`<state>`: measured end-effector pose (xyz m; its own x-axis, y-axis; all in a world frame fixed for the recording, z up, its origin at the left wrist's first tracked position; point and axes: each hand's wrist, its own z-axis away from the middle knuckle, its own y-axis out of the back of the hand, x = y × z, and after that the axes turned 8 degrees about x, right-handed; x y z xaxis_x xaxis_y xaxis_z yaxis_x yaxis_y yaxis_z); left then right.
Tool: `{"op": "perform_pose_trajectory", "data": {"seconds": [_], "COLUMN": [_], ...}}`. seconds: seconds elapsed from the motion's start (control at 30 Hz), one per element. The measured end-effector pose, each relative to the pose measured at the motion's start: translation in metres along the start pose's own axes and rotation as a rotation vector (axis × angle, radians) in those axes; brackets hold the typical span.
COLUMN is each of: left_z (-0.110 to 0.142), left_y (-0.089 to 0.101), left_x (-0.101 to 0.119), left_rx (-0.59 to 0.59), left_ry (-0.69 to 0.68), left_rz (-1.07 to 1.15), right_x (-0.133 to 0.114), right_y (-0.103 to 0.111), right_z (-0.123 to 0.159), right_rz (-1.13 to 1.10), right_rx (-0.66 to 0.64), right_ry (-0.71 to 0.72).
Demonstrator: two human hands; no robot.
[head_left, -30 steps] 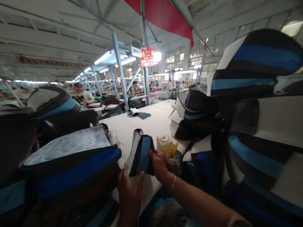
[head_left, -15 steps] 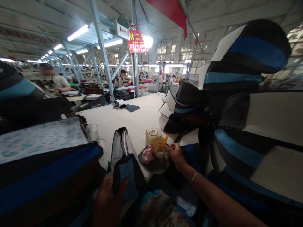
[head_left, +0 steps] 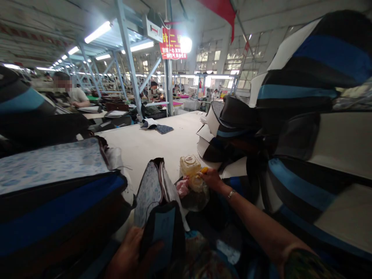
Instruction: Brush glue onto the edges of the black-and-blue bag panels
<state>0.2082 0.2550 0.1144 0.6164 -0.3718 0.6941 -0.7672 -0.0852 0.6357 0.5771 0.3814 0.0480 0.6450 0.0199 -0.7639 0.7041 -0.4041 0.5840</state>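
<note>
Left hand (head_left: 130, 248) grips black fabric piece with blue stripe (head_left: 164, 224), low at near edge of white tabletop (head_left: 139, 141). Right hand (head_left: 212, 179) pinches yellow handle (head_left: 204, 170) at translucent round cup (head_left: 197, 183). Risk: sideways tug could tip cup; slack left grip could drop piece.

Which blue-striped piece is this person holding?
The one piece gripped by the left hand, between the left pile and right pile that hold the others.

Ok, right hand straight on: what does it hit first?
Probably the yellowish container, beyond the yellow handle the right hand holds; depth is unclear, so the round tub may come first.
</note>
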Motion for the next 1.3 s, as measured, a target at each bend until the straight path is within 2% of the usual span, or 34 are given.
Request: {"op": "perform_pose_trajectory", "data": {"seconds": [0.13,0.27,0.37,0.53,0.63,0.77,0.87,0.93,1.0,1.1,1.23,1.3], "left_z": [-0.004,-0.004,-0.008,-0.021,-0.031,-0.041,-0.047,-0.05,-0.053,-0.055,-0.055,-0.054], "left_y": [0.002,0.01,0.015,0.012,0.009,0.004,0.001,0.0,0.0,-0.001,-0.004,-0.005], "left_x": [-0.006,-0.004,0.004,0.03,0.04,0.04,0.044,0.051,0.058,0.064,0.057,0.053], "left_rx": [-0.023,-0.051,-0.024,0.027,0.039,0.02,-0.043,-0.107,-0.139,-0.124,-0.145,-0.142], "left_ry": [-0.012,0.016,-0.003,-0.015,-0.008,0.039,0.097,0.077,0.047,0.044,0.041,0.062], "left_rz": [-0.041,-0.039,-0.039,0.075,0.143,0.236,0.33,0.417,0.476,0.494,0.47,0.442], "right_x": [-0.003,-0.006,-0.008,-0.014,-0.023,-0.056,-0.103,-0.14,-0.176,-0.214,-0.231,-0.23], "right_y": [0.017,0.033,0.037,0.021,0.025,0.058,0.092,0.112,0.125,0.129,0.119,0.117], "right_z": [0.022,0.038,0.039,0.036,0.037,0.033,0.029,0.03,0.035,0.044,0.046,0.044], "right_rz": [0.016,-0.015,-0.064,-0.135,-0.144,-0.207,-0.316,-0.398,-0.452,-0.508,-0.44,-0.329], "right_rx": [-0.087,-0.124,-0.06,0.101,0.179,0.291,0.365,0.367,0.32,0.162,-0.083,-0.107], "right_ry": [0.115,0.136,0.049,-0.173,-0.182,-0.052,0.069,0.159,0.246,0.429,0.624,0.688]}}
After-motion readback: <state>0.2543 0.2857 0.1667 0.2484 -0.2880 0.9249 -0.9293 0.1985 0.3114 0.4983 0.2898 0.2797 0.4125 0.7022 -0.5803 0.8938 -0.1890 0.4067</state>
